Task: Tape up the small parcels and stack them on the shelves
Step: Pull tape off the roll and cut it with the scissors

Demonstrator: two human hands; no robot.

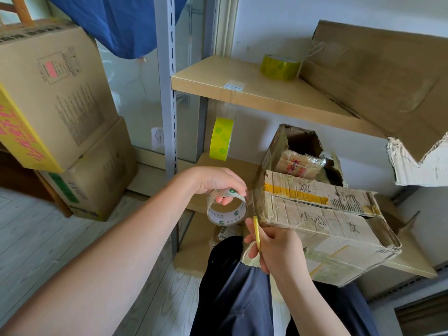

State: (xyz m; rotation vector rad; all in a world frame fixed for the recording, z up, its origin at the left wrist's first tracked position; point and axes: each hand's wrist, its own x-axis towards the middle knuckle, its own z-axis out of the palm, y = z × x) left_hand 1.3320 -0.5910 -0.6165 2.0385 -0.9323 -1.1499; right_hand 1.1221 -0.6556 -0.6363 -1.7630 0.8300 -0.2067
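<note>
A worn cardboard parcel (322, 224) rests on the lower shelf (412, 265), its long axis running from the person's knee away to the right. The right hand (274, 248), nearest and touching its near corner, grips yellow scissors (257, 232). Just left, the left hand (218, 183) pinches a clear tape roll (226, 209) level with the parcel's left end. Two yellow rolls (221, 139) sit farther back.
</note>
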